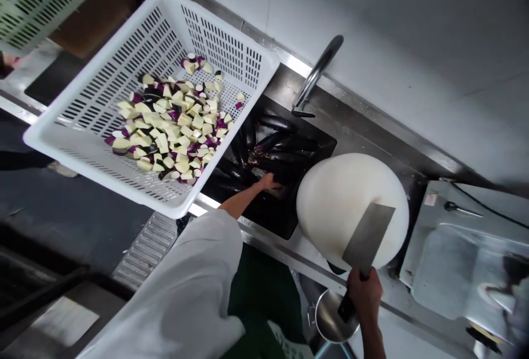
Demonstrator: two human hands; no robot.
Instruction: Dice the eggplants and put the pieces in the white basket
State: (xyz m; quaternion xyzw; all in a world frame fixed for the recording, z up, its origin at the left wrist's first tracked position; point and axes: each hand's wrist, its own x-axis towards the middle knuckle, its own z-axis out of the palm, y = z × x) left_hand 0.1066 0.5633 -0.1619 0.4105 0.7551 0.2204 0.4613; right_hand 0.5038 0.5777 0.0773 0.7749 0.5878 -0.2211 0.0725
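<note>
My right hand (366, 293) is wrapped round the black handle of a cleaver (369, 238). The wide blade lies over a thick, round white chopping block (343, 199). My left hand (270, 183) reaches down into the sink (285, 227) among whole dark eggplants (285, 144). Its fingers look stretched out near the eggplants, with the tips partly hidden, and no eggplant is visibly gripped in them. Left of the sink, a large white slotted basket (95, 105) holds many cut eggplant chunks (177, 122), pale inside with purple skin.
A curved metal faucet (316, 78) rises behind the sink. Right of the block is a metal appliance (458, 254) with a small black-handled tool (463, 208) on it. A metal pot (330, 320) stands below the counter edge. Another slotted crate (49, 1) is at upper left.
</note>
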